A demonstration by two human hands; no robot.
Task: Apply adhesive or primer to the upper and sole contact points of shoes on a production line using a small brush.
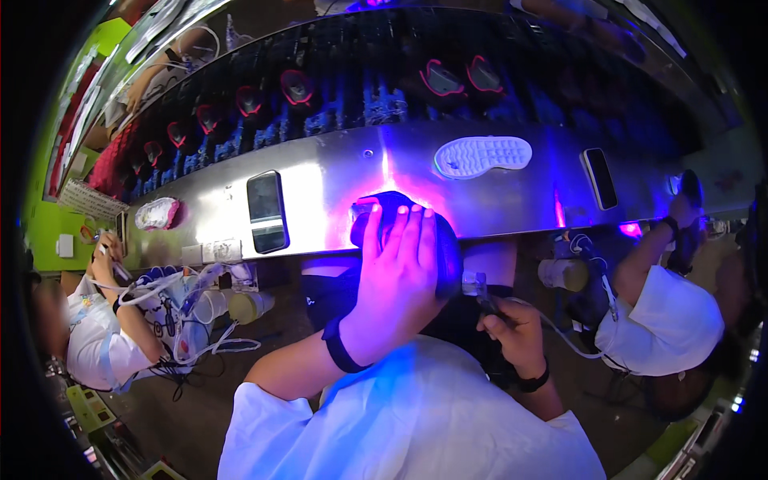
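Lengthwise, the dark piece (449,254) slants away leftward — left hand (400,268) flat over it, right hand (514,330) pinching a tool (475,285).

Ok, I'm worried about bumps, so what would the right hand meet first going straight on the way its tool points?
The right hand's tool would probably meet the dark rounded piece under the left hand first, though depth is unclear.

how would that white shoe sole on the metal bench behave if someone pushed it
The white shoe sole would probably slide rather than roll, lying flat on the shiny metal bench. Its low shape seems unlikely to tip. Its gridded face, apparently hollowed, suggests light weight.
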